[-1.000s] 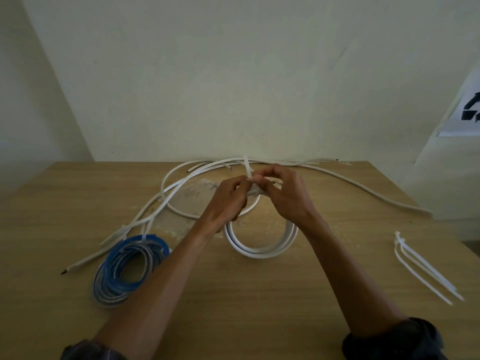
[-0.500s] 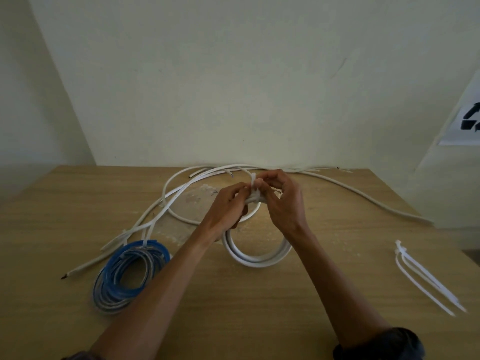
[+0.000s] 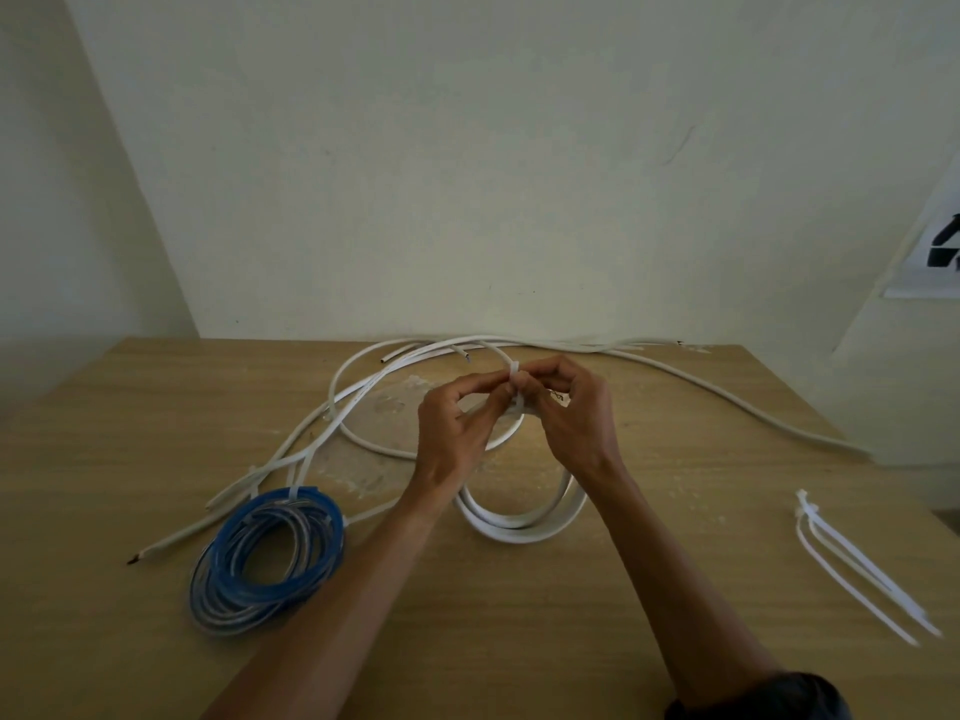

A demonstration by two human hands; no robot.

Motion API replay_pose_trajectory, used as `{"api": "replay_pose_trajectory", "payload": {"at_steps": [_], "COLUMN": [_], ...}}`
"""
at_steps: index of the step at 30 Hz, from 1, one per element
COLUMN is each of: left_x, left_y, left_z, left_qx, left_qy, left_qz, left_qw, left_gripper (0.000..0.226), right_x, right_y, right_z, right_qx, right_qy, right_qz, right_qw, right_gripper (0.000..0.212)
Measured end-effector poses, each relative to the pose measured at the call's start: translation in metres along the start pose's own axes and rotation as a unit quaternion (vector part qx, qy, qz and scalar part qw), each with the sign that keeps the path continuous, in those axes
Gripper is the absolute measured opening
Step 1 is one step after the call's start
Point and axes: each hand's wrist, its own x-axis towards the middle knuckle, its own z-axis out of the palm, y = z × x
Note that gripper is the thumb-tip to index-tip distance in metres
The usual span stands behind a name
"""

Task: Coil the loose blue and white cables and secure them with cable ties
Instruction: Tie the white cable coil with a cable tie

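Head view: the left hand [image 3: 457, 433] and right hand [image 3: 571, 413] meet at the top of the white coil [image 3: 519, 522], fingertips curled, both pinching the tie [image 3: 514, 368] wrapped there. The coil's lower edge rests on the table [image 3: 519, 641]. The blue coil [image 3: 270, 558] lies to its left, loose cables [image 3: 727, 402] behind it, and spare ties [image 3: 857, 563] well to its right.

White coil [image 3: 519, 530] top hidden by right hand [image 3: 571, 423]; wall sign [image 3: 930, 252] cropped.

- Wooden table [image 3: 524, 646] – light brown grain, its far edge against the wall.
- Pale plastered wall [image 3: 457, 163] with a thin dark crack [image 3: 680, 145].
- White paper sheet [image 3: 927, 262] with a black mark, on the right side wall.
- Whitish scuffed patch [image 3: 395, 405] on the tabletop.
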Motion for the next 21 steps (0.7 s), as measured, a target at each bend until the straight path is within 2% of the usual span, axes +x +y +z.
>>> {"api": "replay_pose_trajectory", "payload": {"at_steps": [4, 8, 11, 15, 21], "left_x": [-0.002, -0.003, 0.002, 0.005, 0.004], "left_y": [0.003, 0.002, -0.001, 0.002, 0.005], "left_z": [0.003, 0.003, -0.001, 0.005, 0.007], "left_qx": [0.005, -0.002, 0.016, 0.073, 0.090], "left_qy": [0.012, 0.051, 0.068, 0.039, 0.035], "left_qz": [0.018, 0.017, 0.002, 0.039, 0.072], "left_qw": [1.000, 0.999, 0.998, 0.996, 0.993], "left_gripper": [0.019, 0.011, 0.011, 0.015, 0.015], "right_x": [-0.002, -0.005, -0.002, 0.004, 0.008], "right_y": [0.001, 0.001, -0.007, -0.013, -0.015], "right_z": [0.000, 0.004, 0.001, 0.002, 0.001], "right_qx": [0.000, -0.049, -0.022, -0.056, -0.062], "right_qy": [-0.006, 0.044, 0.050, 0.029, 0.012], "right_qz": [-0.002, -0.072, -0.068, -0.102, -0.072], "right_qw": [1.000, 0.995, 0.996, 0.993, 0.995], "right_gripper": [0.012, 0.009, 0.011, 0.012, 0.009]}}
